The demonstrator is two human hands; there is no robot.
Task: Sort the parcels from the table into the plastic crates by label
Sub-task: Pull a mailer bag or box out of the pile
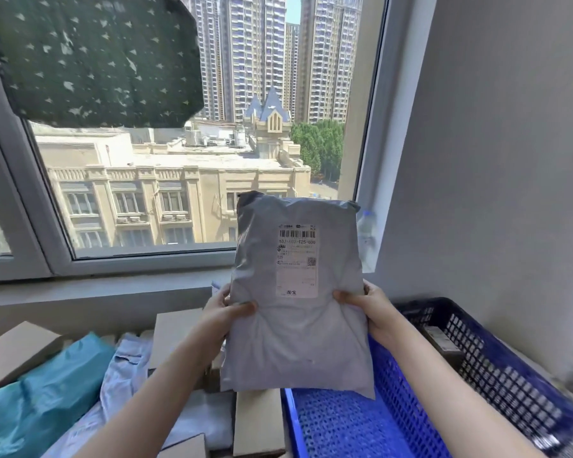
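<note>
1. Grey plastic: one soft parcel (298, 325), held upright in the air before the window sill, above the meeting of the parcel heap and the bright blue crate.
2. One white label (296, 259) on its upper front, bearing one barcode and one square code; print too small to read.
3. Two hands clamped on it: left hand (224, 312) pinching the left edge, thumb across the front; right hand (369, 309) pinching the right edge the same way. Kept apart by the parcel's full width.
4. Two crates at the right, as far as can be told: one bright blue crate (344, 424) just under the parcel's lower right corner, and one dark blue crate (510, 385) beyond the right forearm.
5. One labelled brown box (442, 340) lying inside the dark one.
6. At the left, four plain cardboard boxes (176, 332) counted, mixed with one teal mailer (40, 395), one pale blue mailer (126, 368) and one white mailer (205, 418).
7. One dark cloth (93, 57) with pale flecks, covering the window's upper left.
</note>
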